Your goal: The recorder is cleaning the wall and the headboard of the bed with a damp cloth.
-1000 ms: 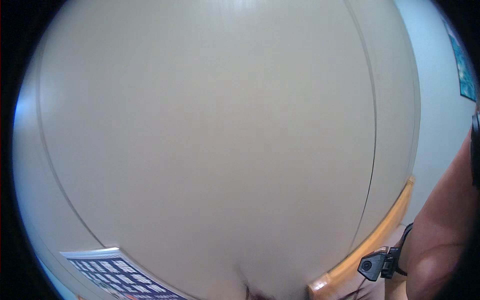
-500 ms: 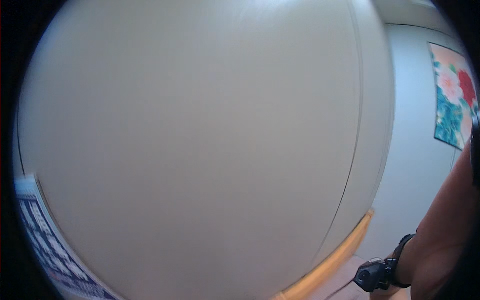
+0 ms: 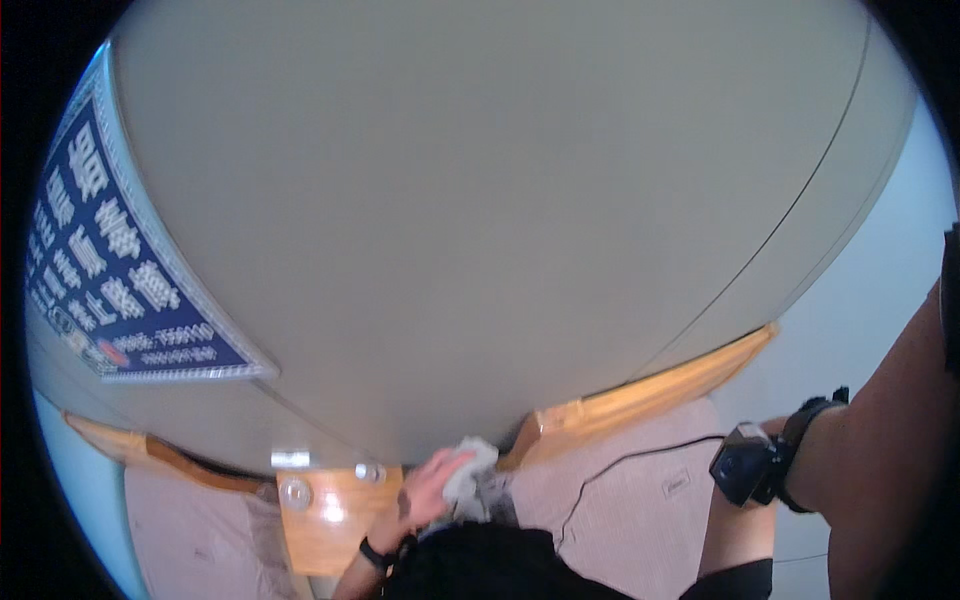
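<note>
Low in the middle, my left hand [image 3: 428,492] is closed on a crumpled white cloth [image 3: 468,470], its fingers lying over the cloth's upper part. A black band circles that wrist. A grey, patterned piece of fabric [image 3: 495,500] lies just below the cloth. My right arm comes in from the right edge, bent, with a small black camera [image 3: 745,465] strapped at its wrist. Behind that camera my right hand [image 3: 772,428] shows only as a sliver, and its fingers are hidden.
A wooden nightstand [image 3: 340,515] bears a round metallic item [image 3: 296,492]. Pinkish beds [image 3: 640,490] with wooden headboards [image 3: 650,385] flank it. A black cable [image 3: 620,460] runs from the wrist camera across the right bed. A blue-and-white poster [image 3: 120,250] hangs on the grey wall [image 3: 480,220].
My view has tipped down, bringing my left hand, the cloth, the nightstand and the beds into sight. The flower picture at the right has left the view.
</note>
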### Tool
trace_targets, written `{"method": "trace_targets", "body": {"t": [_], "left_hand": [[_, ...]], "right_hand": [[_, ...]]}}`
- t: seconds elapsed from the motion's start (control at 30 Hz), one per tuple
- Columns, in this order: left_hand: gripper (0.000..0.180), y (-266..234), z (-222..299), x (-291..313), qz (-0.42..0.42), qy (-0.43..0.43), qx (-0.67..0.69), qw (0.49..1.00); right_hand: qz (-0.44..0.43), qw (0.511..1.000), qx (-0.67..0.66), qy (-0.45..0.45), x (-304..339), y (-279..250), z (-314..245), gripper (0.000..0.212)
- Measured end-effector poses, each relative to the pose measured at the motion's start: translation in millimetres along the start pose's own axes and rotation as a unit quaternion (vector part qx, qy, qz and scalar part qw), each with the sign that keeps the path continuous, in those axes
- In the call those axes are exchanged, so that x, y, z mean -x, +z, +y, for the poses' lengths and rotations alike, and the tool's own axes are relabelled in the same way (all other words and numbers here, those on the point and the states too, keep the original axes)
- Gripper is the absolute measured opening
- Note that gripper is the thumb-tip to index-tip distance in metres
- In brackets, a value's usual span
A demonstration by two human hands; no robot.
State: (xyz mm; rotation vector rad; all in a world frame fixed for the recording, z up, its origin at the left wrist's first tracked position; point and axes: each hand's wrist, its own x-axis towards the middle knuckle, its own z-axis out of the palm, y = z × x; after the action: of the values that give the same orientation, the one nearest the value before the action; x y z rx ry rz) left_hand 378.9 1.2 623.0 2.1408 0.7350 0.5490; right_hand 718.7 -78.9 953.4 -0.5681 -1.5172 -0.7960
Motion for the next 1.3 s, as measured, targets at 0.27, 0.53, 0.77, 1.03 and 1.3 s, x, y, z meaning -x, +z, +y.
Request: {"method": "trace_targets", "body": {"t": [0.27,0.53,0.77,1.03,1.3], "left_hand": [[0.073,-49,52,-14,0.076,0.039,0.005,0.996],[0.092,-62,55,-14,0.449,0.163,-0.012,0.878],[0.084,-72,104,-101,0.573,0.24,-0.076,0.78],[0.083,-83,192,-127,0.148,0.259,0.001,0.955],[0.03,-149,264,5,0.177,0.467,0.258,0.827]], "right_hand": [[-0.014,0.999,-0.049,0.0,-8,12,-8,0.044],[-0.07,0.983,-0.137,0.102,38,80,-40,0.045],[-0.317,0.93,-0.146,0.112,130,151,-79,0.053],[-0.073,0.97,0.042,0.229,176,122,-15,0.055],[-0.009,0.969,0.089,0.232,159,178,-28,0.053]]}}
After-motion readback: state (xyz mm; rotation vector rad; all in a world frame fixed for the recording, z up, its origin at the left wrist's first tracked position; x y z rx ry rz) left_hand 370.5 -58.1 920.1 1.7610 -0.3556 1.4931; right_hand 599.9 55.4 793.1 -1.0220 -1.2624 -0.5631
